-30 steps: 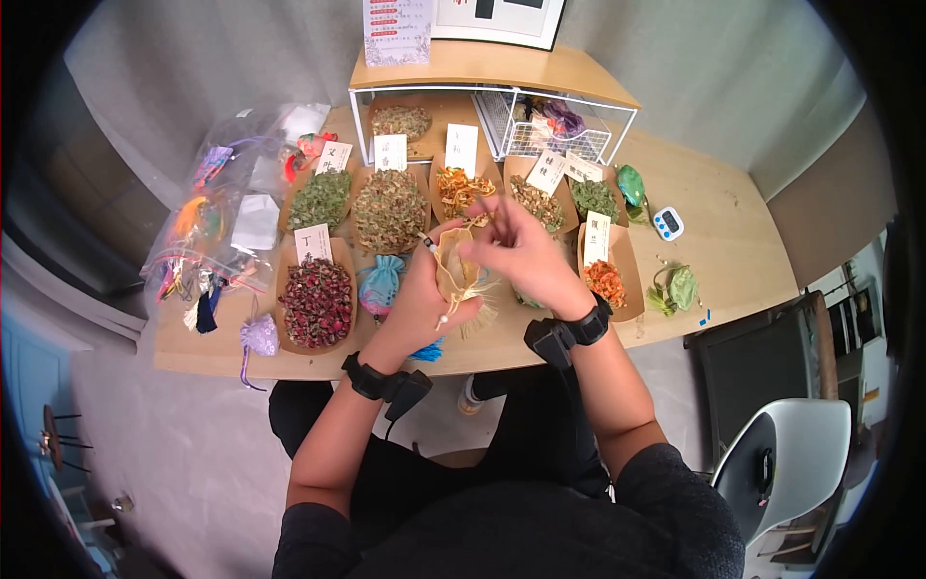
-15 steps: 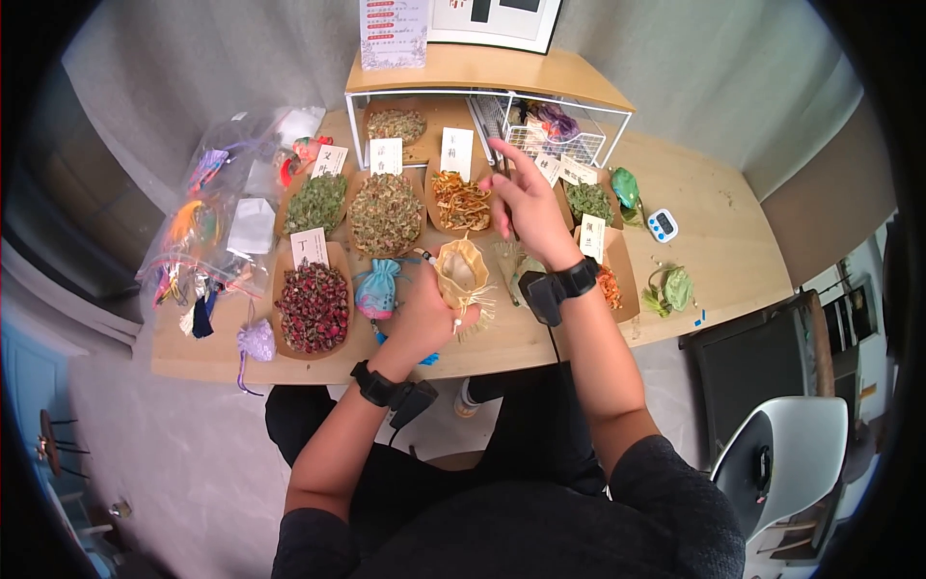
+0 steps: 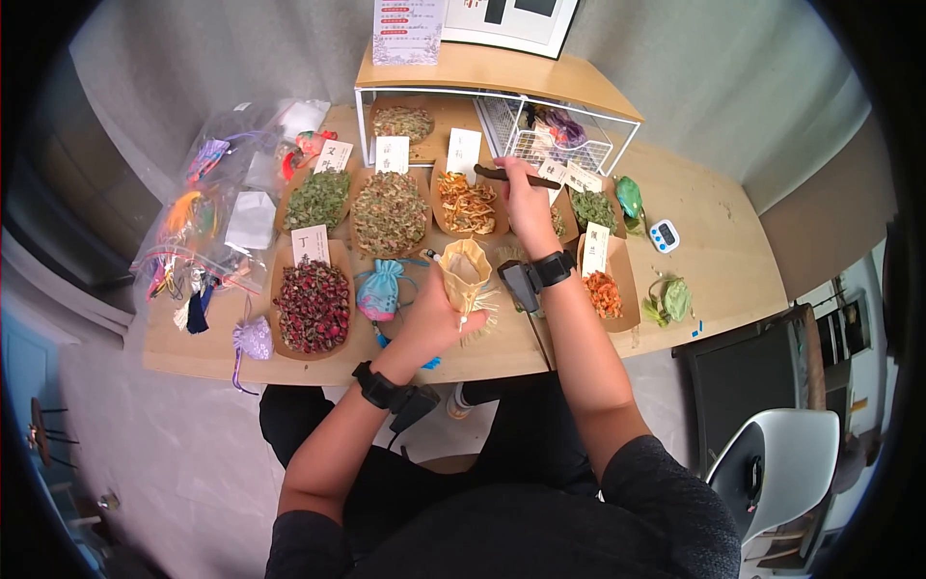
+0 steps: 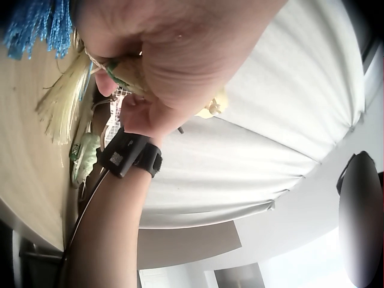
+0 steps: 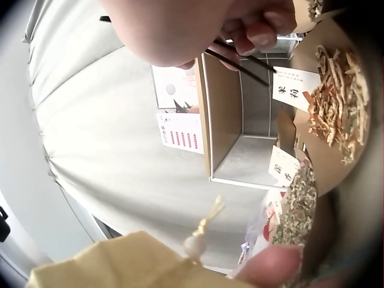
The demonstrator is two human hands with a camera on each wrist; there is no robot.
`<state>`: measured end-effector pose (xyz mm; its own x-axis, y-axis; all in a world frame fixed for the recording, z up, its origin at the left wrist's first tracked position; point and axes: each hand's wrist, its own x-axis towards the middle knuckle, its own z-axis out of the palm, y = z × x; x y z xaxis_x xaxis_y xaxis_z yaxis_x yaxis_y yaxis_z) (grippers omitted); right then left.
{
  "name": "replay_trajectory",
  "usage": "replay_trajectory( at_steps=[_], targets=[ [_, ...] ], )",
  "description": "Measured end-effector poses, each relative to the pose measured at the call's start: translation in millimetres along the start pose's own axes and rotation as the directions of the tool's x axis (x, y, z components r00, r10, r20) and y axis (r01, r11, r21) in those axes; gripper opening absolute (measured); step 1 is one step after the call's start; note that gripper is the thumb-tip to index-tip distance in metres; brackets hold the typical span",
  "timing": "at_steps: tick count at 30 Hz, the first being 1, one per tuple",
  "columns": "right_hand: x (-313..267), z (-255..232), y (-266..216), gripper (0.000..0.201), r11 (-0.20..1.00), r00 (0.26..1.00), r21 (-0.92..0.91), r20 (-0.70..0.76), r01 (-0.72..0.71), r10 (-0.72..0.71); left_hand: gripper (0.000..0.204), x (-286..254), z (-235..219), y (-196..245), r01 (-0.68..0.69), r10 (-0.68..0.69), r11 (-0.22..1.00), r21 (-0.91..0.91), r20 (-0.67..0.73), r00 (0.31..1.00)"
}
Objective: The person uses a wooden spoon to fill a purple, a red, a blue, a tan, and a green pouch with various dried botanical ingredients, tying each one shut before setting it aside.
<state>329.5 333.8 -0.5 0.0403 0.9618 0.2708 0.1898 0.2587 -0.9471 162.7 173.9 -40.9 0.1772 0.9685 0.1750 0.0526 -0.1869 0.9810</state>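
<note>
My left hand (image 3: 436, 317) grips a pale yellow drawstring pouch (image 3: 467, 282), mouth upward and spread wide, its pale tassel hanging by the palm. A beaded cord end (image 5: 195, 246) sticks out from the pouch in the right wrist view. My right hand (image 3: 527, 207) pinches a slim dark two-pronged tool (image 3: 490, 173), which looks like tweezers. Its prongs point left, over the tray of dried yellow-orange petals (image 3: 468, 201). In the left wrist view, my own left hand (image 4: 174, 54) hides most of the pouch.
Cardboard trays of dried herbs and rosebuds (image 3: 313, 307) stand around my hands with white cards. A blue pouch (image 3: 384, 287) and lilac pouch (image 3: 253, 338) lie left, near plastic bags (image 3: 207, 207). A low shelf (image 3: 502, 77) stands behind; a timer (image 3: 664, 235) lies right.
My right hand has come away from the pouch mouth, moved up and right, and turned the dark tool level. My left hand keeps hold of the pouch, whose mouth now shows more openly.
</note>
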Motion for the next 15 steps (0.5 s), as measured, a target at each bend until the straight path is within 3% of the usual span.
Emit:
replay_trajectory(
  at_steps=[1, 5, 9, 12, 15],
  targets=[
    [4.5, 9.8, 4.3, 0.028, 0.998, 0.994, -0.011, -0.091, 0.063, -0.064, 0.074, 0.2, 0.7, 2.4, -0.005, 0.005, 1.000, -0.017, 0.004, 1.000],
    [6.7, 10.8, -3.6, 0.020, 0.999, 0.999, -0.052, 0.030, 0.016, -0.014, 0.075, 0.9, 1.6, 5.3, 0.018, -0.018, 0.997, -0.070, -0.003, 1.000],
    [6.0, 12.9, -3.2, 0.021, 0.996, 0.999, -0.090, 0.041, 0.014, -0.010, 0.076, 4.0, -0.4, 0.0, 0.029, -0.030, 0.999, -0.029, -0.043, 0.999],
    [8.4, 14.6, 14.2, 0.021, 0.977, 0.992, -0.174, 0.054, 0.124, -0.116, 0.076, 4.0, -1.9, 2.4, 0.023, -0.024, 1.000, -0.020, -0.061, 0.998],
    [4.8, 19.3, 10.5, 0.022, 0.979, 0.995, -0.179, 0.043, 0.099, -0.092, 0.076, 3.2, -2.0, 3.5, 0.045, -0.045, 0.999, -0.008, -0.065, 0.997]
  ],
)
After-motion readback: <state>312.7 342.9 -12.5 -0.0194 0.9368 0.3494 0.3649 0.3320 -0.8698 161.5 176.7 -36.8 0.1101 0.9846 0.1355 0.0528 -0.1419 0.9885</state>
